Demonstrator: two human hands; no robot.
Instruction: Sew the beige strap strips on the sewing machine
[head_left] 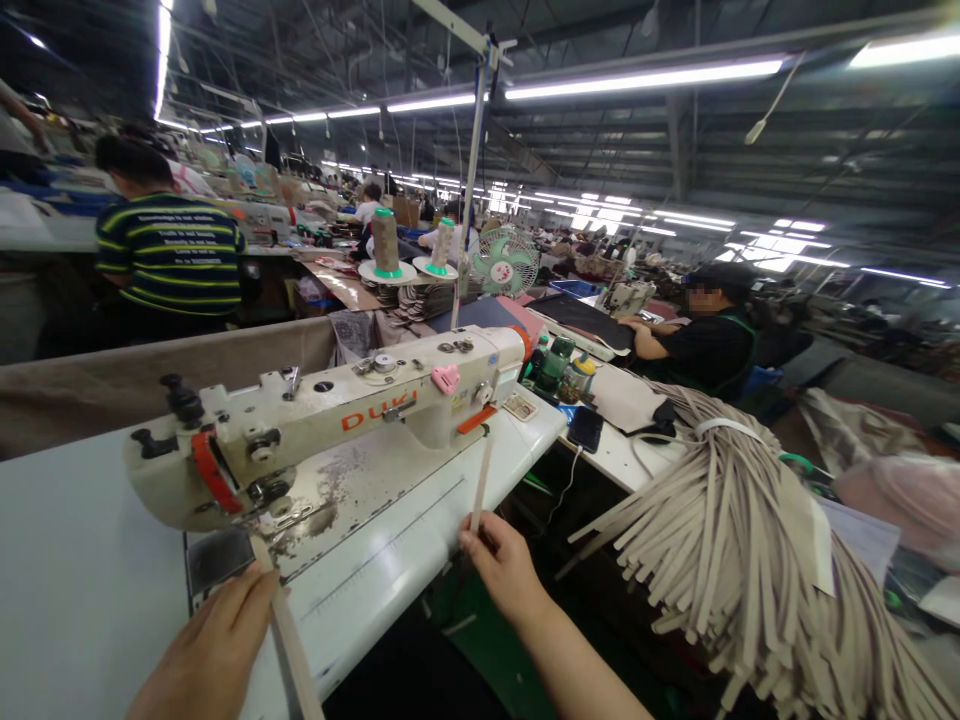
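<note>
My left hand (225,630) rests by the sewing machine's needle end, fingers closed together on a narrow beige strip (291,650). That strip runs from under the presser area down past the table's front edge. My right hand (504,562) is at the front edge of the white table, thumb and fingers pinching a second length of beige strip (482,475) that points up toward the machine. Whether both lengths are one piece cannot be told. The white sewing machine (337,410) lies beyond both hands; its needle is hidden.
A thick bundle of beige strips (720,500), tied with a white band, hangs at right. A phone (586,428) with a cable, jars (577,378) and a green fan (504,262) stand beyond. Two thread cones (386,245) stand behind the machine. Co-workers (709,330) sit nearby.
</note>
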